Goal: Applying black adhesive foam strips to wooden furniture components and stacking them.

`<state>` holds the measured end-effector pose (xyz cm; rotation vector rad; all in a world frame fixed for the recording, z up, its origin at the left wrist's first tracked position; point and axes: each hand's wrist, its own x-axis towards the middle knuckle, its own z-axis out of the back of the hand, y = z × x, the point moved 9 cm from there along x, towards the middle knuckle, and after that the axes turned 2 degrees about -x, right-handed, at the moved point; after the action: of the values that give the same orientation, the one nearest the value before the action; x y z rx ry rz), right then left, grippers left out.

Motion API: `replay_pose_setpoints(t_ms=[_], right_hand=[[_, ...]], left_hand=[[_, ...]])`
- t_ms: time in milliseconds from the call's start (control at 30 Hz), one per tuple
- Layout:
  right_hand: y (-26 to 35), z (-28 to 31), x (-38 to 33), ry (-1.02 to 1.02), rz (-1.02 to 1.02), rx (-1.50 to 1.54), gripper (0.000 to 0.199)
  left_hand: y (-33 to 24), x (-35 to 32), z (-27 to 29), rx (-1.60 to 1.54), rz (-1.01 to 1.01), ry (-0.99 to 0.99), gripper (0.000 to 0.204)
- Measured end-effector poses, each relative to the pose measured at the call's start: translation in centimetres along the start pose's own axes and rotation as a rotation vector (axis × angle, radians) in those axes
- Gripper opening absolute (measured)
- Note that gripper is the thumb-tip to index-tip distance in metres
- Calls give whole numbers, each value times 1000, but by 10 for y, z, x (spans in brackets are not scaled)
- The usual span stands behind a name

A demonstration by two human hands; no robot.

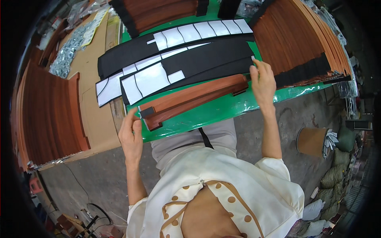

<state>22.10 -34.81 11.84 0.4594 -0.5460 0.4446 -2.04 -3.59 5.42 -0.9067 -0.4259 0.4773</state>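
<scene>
A reddish-brown wooden piece (194,95) with a raised lengthwise strip lies near the front edge of the green tabletop. At its left end is a small dark pad (147,112). My left hand (131,133) is beside that end, fingers apart, fingertips close to the pad; contact is unclear. Beyond the right end my right hand (263,85) is raised, thumb and forefinger apart. A tiny pale spot shows at its forefinger tip, too small to name. Behind the wood, black strips (210,53) overlap, with white backing pieces (145,81) on them.
Stacked brown boards stand at left (51,115) and right (291,35), the right stack with black end pads. Another brown stack (162,16) is at the back. Bagged metal parts (69,51) lie on cardboard (95,97). A brown bin (311,141) stands on the floor.
</scene>
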Motion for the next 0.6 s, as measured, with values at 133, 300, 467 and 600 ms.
replay_pose_setpoints(t_ms=[133, 300, 467, 600], right_hand=[[-62, -34, -19, 222, -242, 213, 21], [-79, -40, -42, 195, -449, 639, 16], [-93, -68, -64, 259, -351, 646, 20], [-125, -56, -64, 155, -370, 580, 22]], left_hand=[[10, -7, -7, -208, 194, 23, 41], [-9, -8, 2, 36, 10, -81, 24], [-25, -20, -10, 488, -314, -51, 22], [-23, -7, 23, 561, -289, -48, 20]])
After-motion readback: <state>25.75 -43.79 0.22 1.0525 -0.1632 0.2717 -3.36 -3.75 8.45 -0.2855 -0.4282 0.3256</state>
